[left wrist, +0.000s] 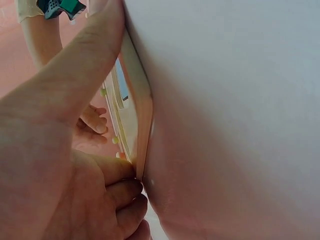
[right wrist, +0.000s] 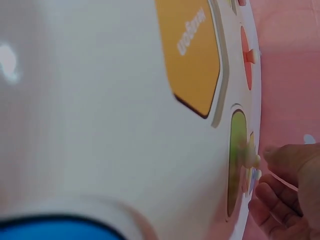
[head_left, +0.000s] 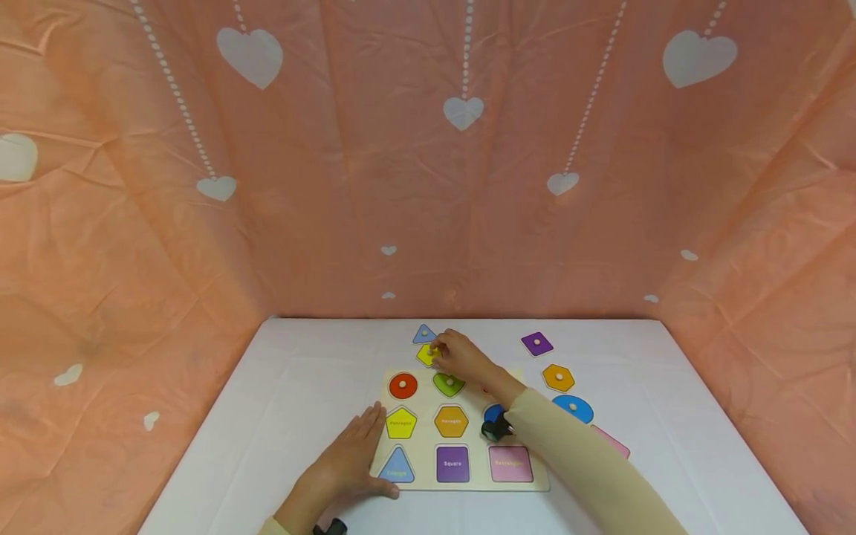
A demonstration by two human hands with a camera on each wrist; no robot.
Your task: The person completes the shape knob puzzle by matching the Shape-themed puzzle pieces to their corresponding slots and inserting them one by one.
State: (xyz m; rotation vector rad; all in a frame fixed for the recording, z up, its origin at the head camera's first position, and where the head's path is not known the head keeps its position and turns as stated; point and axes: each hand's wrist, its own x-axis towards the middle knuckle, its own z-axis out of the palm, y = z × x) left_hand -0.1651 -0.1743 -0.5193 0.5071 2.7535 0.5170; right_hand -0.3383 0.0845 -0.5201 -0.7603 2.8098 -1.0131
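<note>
A pale wooden shape board (head_left: 468, 481) lies on the white table. Along its left edge rest the straight fingers of my left hand (head_left: 351, 457), with the thumb at the front edge; the left wrist view shows this hand against the board's edge. Beyond the back edge, the thumb and fingers of my right hand (head_left: 461, 355) are around the knob of a yellow knobbed piece (head_left: 426, 358), apart from each other. In the right wrist view that hand (right wrist: 287, 192) is behind the green piece (right wrist: 237, 160). A red circle (head_left: 403, 386) and the green piece sit in the board's back row.
A light blue triangle (head_left: 424, 334) lies behind the yellow piece. To the right are a purple square (head_left: 537, 344), an orange hexagon (head_left: 558, 378), a blue oval (head_left: 573, 408) and a pink piece (head_left: 611, 441) partly behind my right sleeve. A patterned pink curtain (head_left: 455, 223) surrounds the table.
</note>
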